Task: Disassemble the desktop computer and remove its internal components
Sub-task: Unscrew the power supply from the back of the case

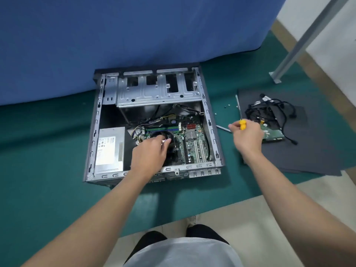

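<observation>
Open steel computer case [154, 124] lies flat on the green mat [48, 151], by its back edge. Left hand [149, 154] grips the round black CPU fan [163, 136] on the green motherboard [190, 139]; right hand [247, 136] is closed around a yellow-handled screwdriver [240, 118] above the dark sheet [308, 147].

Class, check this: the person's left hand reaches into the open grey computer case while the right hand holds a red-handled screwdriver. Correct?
Not quite. The head view shows the right hand holding a yellow-handled screwdriver, not red. The left hand does reach into the open grey computer case.
</observation>
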